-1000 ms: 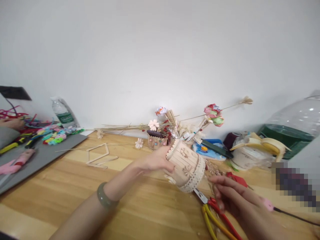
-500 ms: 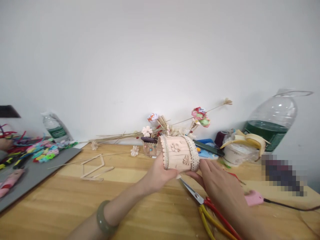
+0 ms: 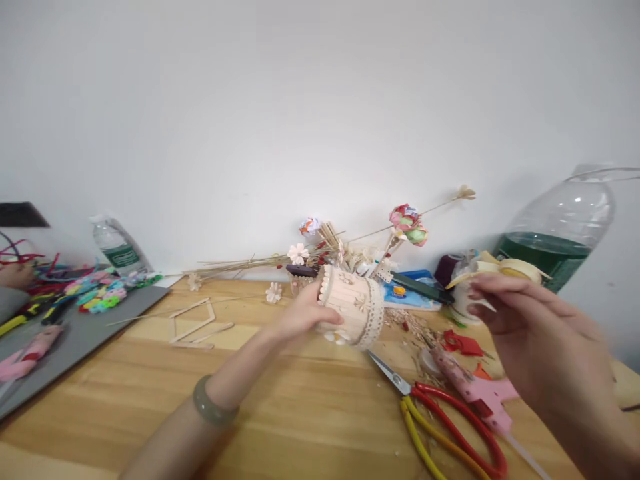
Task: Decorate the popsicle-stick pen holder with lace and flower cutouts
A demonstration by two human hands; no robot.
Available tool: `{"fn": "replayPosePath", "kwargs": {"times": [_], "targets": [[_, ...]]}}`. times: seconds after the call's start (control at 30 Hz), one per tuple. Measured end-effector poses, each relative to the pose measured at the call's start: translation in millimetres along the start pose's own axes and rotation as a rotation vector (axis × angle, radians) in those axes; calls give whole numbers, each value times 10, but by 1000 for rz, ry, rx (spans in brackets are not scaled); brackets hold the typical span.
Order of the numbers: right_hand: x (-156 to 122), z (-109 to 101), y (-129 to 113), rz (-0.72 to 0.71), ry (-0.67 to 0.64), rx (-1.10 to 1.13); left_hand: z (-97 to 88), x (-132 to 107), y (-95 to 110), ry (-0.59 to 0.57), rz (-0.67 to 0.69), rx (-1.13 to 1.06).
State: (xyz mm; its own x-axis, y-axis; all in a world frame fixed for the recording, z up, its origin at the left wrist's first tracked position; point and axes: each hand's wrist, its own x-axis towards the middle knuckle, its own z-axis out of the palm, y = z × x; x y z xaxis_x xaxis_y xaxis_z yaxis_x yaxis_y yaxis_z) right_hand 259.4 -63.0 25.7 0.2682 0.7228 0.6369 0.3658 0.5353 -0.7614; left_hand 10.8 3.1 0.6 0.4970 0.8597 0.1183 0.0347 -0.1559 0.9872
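My left hand grips a pale cup made of flat wooden sticks, lying tilted on its side, with lace around one rim, scalloped trim at the other and small flowers on its wall. The thumb presses on the wall; the other fingers are hidden behind it. My right hand is raised at the right, in front of a white tub with banana peel. Its fingers are curved with a small gap to the thumb, and nothing shows between them. Below it lie a pink glue gun and scissors with red and yellow handles.
Dried stems and paper flowers lie along the wall behind the cup. A large water bottle stands far right. Wooden sticks lie to the left, beside a grey board with colourful crafts. Another person's hand is at the far left.
My right hand has left the cup and moved right and up, uncovering the glue gun and scissor handles. My left hand has turned and tilted the cup, keeping its grip.
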Motion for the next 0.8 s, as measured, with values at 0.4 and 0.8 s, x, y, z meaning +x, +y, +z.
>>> {"fn": "replayPosePath", "kwargs": {"times": [0.4,0.8], "targets": [[-24,572,696,-130,-958,-806,-461,-153,280,-465,-51,990],[149,1095,999,-438,-1213,-1111,-379,-185,257,-624,-102,1391]]}}
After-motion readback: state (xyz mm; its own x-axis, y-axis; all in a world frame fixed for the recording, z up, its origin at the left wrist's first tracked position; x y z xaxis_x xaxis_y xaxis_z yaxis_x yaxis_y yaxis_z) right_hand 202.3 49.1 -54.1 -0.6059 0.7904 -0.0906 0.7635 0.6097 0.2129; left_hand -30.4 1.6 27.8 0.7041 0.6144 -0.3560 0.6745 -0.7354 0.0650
